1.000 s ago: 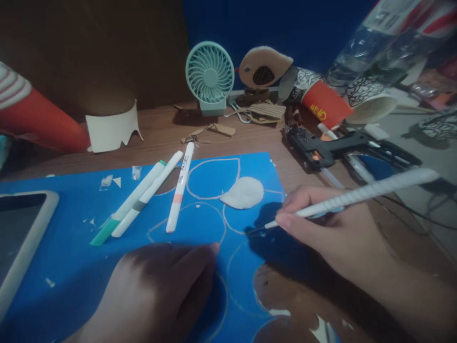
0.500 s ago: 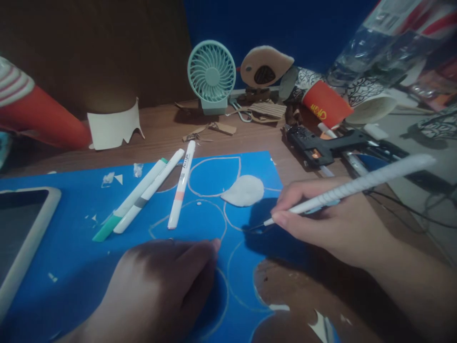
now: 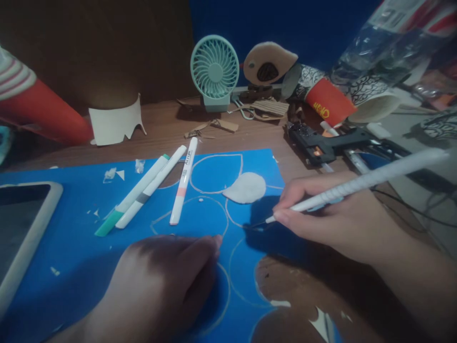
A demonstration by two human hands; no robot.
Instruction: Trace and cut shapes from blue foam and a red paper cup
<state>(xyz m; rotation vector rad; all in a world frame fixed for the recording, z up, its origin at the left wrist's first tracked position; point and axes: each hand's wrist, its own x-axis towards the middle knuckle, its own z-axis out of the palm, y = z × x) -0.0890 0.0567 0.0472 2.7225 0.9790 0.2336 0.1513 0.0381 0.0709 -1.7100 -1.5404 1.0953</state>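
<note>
1. Right hand [image 3: 332, 219]: fingers [image 3: 285, 218] pinched narrow on a white knife [image 3: 357, 183], pen-style grip. The blade tip meets the blue sheet [image 3: 71, 238] on a chalk outline, just right of centre.
2. Left hand [image 3: 160, 286]: fingers flat and spread, palm down, pressing the sheet near its front edge. It holds nothing.
3. Sheet: lies flat on the counter [image 3: 164, 128]. It bears several white rounded outlines. A piece is already cut out at the front right, where bare counter shows through.
4. White oval piece [image 3: 245, 187]: rests on the sheet just beyond the blade tip, apart from it.
5. Three markers [image 3: 150, 190]: lie side by side on the sheet, left of the outlines, well apart from both hands.
6. Tablet [image 3: 21, 228]: at the left edge, on the sheet.
7. Back of counter: fan [image 3: 214, 71], glue gun [image 3: 321, 145], red cup [image 3: 326, 102] lying on its side, card scraps.
8. Handling note, as a judgement: the cut would go cleanest with the blade kept on the drawn line, at a low angle and with steady light pressure. The pressing hand should stay behind and beside the blade path, never in front of it. Turning the sheet would serve better than twisting the wrist on the curves.
</note>
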